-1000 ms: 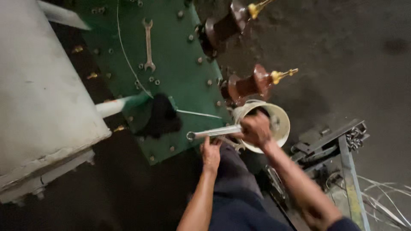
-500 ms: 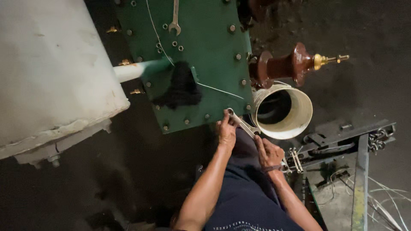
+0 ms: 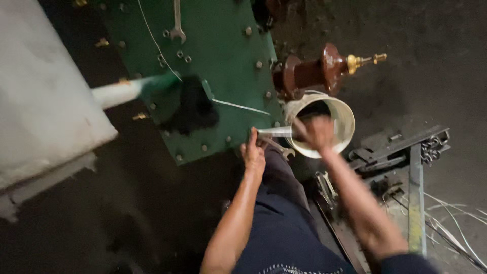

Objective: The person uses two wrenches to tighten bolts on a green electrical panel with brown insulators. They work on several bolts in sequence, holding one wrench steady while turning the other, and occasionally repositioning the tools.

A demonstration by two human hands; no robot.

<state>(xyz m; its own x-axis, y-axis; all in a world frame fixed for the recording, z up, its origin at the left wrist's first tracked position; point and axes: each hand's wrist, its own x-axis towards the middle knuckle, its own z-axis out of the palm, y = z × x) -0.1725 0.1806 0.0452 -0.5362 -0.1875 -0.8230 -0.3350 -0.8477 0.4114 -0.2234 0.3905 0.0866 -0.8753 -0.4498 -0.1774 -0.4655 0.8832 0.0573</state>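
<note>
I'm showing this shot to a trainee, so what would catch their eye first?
Probably the big green bolted plate at top centre, with a brown ribbed insulator at its right edge. Just below, the left hand and blurred right hand hold a metal wrench beside a white bucket.

1. A left hand (image 3: 253, 152) rests at the near edge of a green bolted metal plate (image 3: 223, 66).
2. A blurred right hand (image 3: 317, 133) grips a silver wrench (image 3: 276, 132) over a cream bucket (image 3: 347, 119).
3. A brown ceramic insulator (image 3: 317, 71) lies just beyond the bucket.
4. Another spanner (image 3: 176, 20) lies on the plate's far part.
</note>
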